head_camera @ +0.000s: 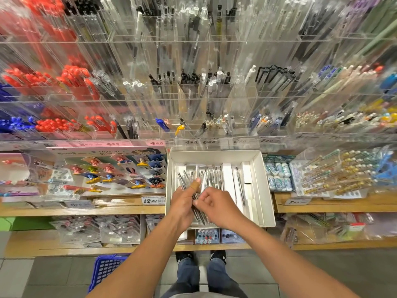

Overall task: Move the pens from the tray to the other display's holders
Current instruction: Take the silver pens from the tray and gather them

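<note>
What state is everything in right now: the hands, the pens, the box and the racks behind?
Left hand: gripping a bundle of pens, thumb bandaged.
Right hand: pinching the same bundle.
Bundle of pens: held over the tray.
Tray: open, more pens lying inside.
Clear holders: upright, partly filled.
Blue basket: on the floor.

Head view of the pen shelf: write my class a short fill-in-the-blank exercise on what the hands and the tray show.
1. The left hand grips a bundle of ____ over the white tray.
2. The right hand pinches the pen bundle from the ____ side.
3. A tan bandage wraps the left ____.
4. On the floor at lower left stands a ____ basket.

Missing words: pens; right; thumb; blue
</note>
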The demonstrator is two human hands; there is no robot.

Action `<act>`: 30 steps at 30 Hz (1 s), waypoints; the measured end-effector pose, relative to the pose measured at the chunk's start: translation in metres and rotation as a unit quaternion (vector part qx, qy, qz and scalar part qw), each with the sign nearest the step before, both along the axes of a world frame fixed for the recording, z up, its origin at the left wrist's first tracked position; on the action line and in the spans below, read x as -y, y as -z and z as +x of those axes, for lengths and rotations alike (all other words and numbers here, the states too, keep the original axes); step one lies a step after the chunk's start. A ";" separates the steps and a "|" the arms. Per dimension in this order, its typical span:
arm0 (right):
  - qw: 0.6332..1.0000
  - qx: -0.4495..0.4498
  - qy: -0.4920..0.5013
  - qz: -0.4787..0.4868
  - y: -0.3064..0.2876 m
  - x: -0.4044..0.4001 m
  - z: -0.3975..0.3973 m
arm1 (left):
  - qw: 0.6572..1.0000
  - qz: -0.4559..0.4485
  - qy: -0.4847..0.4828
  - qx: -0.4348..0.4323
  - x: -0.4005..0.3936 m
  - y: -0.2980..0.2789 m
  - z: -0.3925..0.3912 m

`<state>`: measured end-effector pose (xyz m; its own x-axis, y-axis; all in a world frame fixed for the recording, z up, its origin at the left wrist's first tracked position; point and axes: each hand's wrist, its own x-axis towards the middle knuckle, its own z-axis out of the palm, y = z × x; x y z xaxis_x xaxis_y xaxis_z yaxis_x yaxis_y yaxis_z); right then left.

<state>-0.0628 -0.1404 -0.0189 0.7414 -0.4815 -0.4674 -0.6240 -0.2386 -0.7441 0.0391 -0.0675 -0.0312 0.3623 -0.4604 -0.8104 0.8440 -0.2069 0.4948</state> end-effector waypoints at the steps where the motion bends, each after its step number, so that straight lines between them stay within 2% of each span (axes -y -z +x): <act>1: 1.000 0.004 -0.001 0.009 -0.001 0.000 0.000 | 1.000 0.004 -0.002 0.000 0.000 -0.001 0.000; 3: 1.000 0.004 0.019 0.007 0.001 0.005 -0.001 | 1.000 0.012 -0.009 -0.001 -0.001 -0.002 0.001; 5: 0.996 -0.027 0.075 -0.037 0.010 0.021 -0.005 | 1.000 0.028 -0.014 -0.001 -0.003 0.001 0.003; 8: 0.970 -0.165 0.106 -0.143 0.032 0.052 -0.016 | 0.999 0.040 -0.015 0.000 -0.005 0.002 0.006; 10: 0.946 -0.263 0.087 -0.168 0.044 0.063 -0.021 | 0.999 0.036 -0.004 -0.004 -0.006 0.003 0.008; 12: 0.928 -0.313 0.075 -0.189 0.053 0.068 -0.022 | 1.000 0.030 -0.006 -0.008 -0.006 0.004 0.010; 17: 0.904 -0.356 0.021 -0.237 0.069 0.068 -0.016 | 1.000 0.017 -0.002 -0.010 -0.006 0.006 0.013; 20: 0.910 -0.340 0.027 -0.238 0.080 0.069 -0.014 | 1.000 0.016 0.002 -0.009 -0.010 0.007 0.015; 25: 0.897 -0.361 0.002 -0.255 0.084 0.073 -0.012 | 1.000 0.015 -0.001 -0.006 -0.012 0.008 0.018; 30: 0.904 -0.357 0.049 -0.230 0.080 0.074 -0.011 | 1.000 0.017 0.004 -0.007 -0.012 0.009 0.019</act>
<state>-0.0737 -0.2149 -0.0985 0.2740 -0.7939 -0.5429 -0.9407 -0.3387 0.0205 0.0579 -0.0552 -0.0405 0.3474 -0.4345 -0.8309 0.8492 -0.2300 0.4754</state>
